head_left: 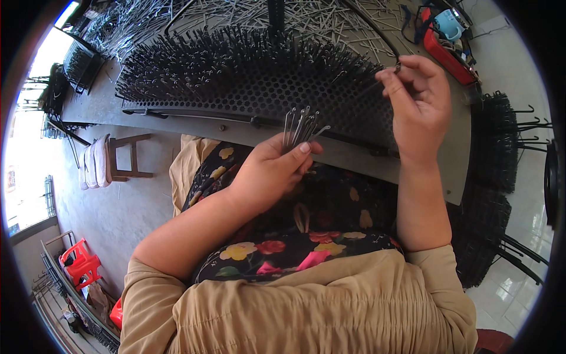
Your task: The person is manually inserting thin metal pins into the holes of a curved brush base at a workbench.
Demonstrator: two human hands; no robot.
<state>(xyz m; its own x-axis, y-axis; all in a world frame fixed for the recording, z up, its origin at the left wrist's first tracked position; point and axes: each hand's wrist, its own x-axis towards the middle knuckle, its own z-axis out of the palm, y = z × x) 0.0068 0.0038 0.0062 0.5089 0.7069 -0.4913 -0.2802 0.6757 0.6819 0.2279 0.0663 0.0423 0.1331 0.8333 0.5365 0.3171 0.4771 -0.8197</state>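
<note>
My left hand [268, 171] is closed round a bundle of thin metal hooks [303, 127], whose small curled ends stick up above the thumb. In front of it lies a black perforated rack [359, 109], with rows of round holes showing along its near and right parts. Dark hooked rods [218, 65] stand densely across its left and far parts. Over the rack's right end, my right hand [418, 100] is raised with thumb and forefinger pinched together. Something small and dark shows at those fingertips; its kind is too hard to make out.
Loose metal rods [324, 20] are heaped behind the rack on the grey table [177, 127]. A red tray [445, 56] holding a light-blue cup [449, 25] stands at the far right. More black racks [495, 141] line the right side. A padded stool [97, 162] and red chair [82, 262] are left.
</note>
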